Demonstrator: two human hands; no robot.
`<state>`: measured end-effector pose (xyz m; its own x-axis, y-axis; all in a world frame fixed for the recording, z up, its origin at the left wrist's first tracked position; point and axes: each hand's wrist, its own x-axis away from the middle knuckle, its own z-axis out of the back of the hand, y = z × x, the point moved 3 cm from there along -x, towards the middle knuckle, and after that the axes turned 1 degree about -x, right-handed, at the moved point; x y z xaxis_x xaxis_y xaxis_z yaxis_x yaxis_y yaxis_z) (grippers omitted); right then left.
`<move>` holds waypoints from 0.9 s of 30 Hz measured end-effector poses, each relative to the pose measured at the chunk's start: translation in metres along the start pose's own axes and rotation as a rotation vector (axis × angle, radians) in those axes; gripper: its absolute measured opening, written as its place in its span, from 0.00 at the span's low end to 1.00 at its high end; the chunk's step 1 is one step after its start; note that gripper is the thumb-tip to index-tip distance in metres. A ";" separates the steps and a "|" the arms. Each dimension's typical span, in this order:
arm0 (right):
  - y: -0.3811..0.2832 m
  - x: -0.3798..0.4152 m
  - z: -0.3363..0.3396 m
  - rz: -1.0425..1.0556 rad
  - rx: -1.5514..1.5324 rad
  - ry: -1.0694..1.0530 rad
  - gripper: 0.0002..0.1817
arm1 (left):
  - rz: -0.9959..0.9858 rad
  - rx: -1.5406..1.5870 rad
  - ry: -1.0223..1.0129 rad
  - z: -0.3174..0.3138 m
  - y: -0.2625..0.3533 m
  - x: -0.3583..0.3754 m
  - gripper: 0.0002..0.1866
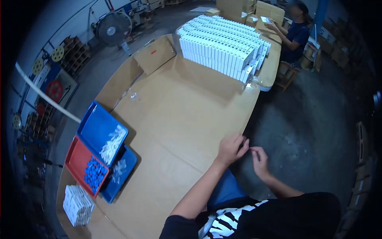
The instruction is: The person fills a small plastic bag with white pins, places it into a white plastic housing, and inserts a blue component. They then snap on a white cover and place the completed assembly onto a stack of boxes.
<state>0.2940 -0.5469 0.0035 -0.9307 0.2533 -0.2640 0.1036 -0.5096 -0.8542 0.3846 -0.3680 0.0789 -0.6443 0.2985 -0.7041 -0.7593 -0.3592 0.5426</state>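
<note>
My left hand [232,149] is over the near right edge of the cardboard-covered table [179,119], fingers curled and closed. Just to its right, past the edge, my right hand [260,161] is closed too, its thumb and fingertips drawn together. The fingertips of both hands come close to each other above my lap. Whatever they hold, if anything, is too small to make out.
At left, a blue tray [97,123] holds white pieces, a red tray [75,159] blue pieces, and a lower blue tray [129,165] clear ones. White boxes [217,46] stand stacked at the far end; flat white cartons [77,205] stand near left. A person [296,40] sits beyond.
</note>
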 end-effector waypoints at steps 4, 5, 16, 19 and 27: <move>-0.063 0.045 -0.037 0.246 -0.107 -0.278 0.07 | 0.235 0.053 0.183 0.110 0.050 0.130 0.24; -0.072 0.048 -0.045 0.303 -0.103 -0.265 0.07 | 0.278 -0.002 0.222 0.135 0.061 0.161 0.24; -0.127 0.106 -0.108 0.433 -0.197 -0.375 0.14 | 1.127 -0.774 0.855 0.350 0.192 0.434 0.19; -0.140 0.133 -0.118 0.399 -0.265 -0.378 0.14 | 1.102 -0.899 0.843 0.363 0.210 0.474 0.21; -0.220 0.161 -0.130 0.459 -0.334 -0.464 0.13 | 0.996 -0.989 0.920 0.404 0.228 0.516 0.14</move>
<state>0.1668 -0.2872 0.0901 -0.8132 -0.3375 -0.4742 0.5510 -0.1842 -0.8139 -0.1577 0.0610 0.0247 -0.2702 -0.8251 -0.4961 0.4598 -0.5633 0.6865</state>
